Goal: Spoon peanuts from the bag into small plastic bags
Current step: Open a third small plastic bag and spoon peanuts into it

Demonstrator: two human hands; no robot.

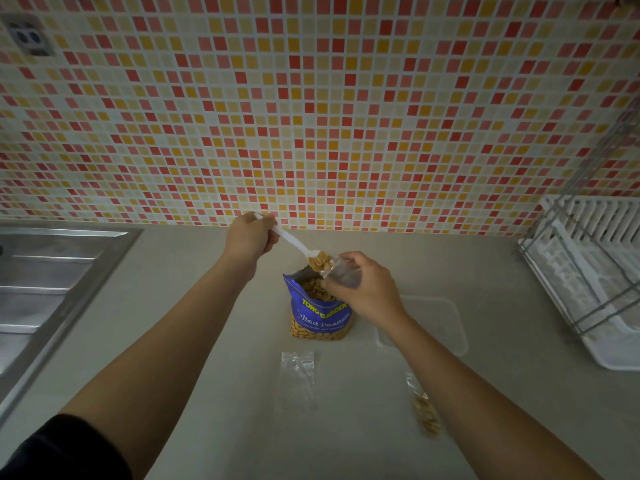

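One scoop of peanuts (320, 261) on the spoon (294, 244), my left hand (250, 235) clamped on its handle. My right hand (365, 289) pinches the small bag (343, 271) open directly over the upright peanut bag (320, 311) on the worktop (207, 306), so spills should fall back in.

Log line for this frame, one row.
left hand: grips loaded spoon | right hand: holds small bag | spoon: at small bag mouth, above peanut bag

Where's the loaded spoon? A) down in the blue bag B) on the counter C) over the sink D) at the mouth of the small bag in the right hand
D: the left hand holds the spoon with its peanut-filled bowl at the mouth of the small bag that the right hand grips.
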